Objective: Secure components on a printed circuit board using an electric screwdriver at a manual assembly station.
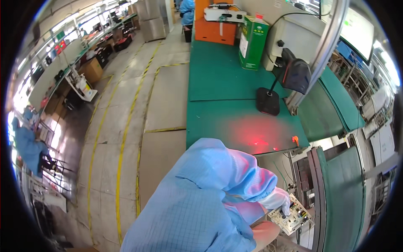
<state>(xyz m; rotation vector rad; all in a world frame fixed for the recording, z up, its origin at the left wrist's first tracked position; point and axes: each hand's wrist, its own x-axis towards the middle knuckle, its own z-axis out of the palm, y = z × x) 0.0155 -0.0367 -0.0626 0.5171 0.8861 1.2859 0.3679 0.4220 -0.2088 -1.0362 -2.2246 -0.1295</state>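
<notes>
Between four and five o'clock of the wearer's view, I see the white-gloved left hand (278, 199) clamped on the upper-left edge of a populated circuit board (297, 215), its fingers bent over the face; the right hand's grip I cannot tell. The board sits beyond the near edge of the green-topped workbench (218, 119), where red light glows toward half past three, with a stand-mounted barcode scanner (297, 75) at two and a green can (256, 44) at one.
</notes>
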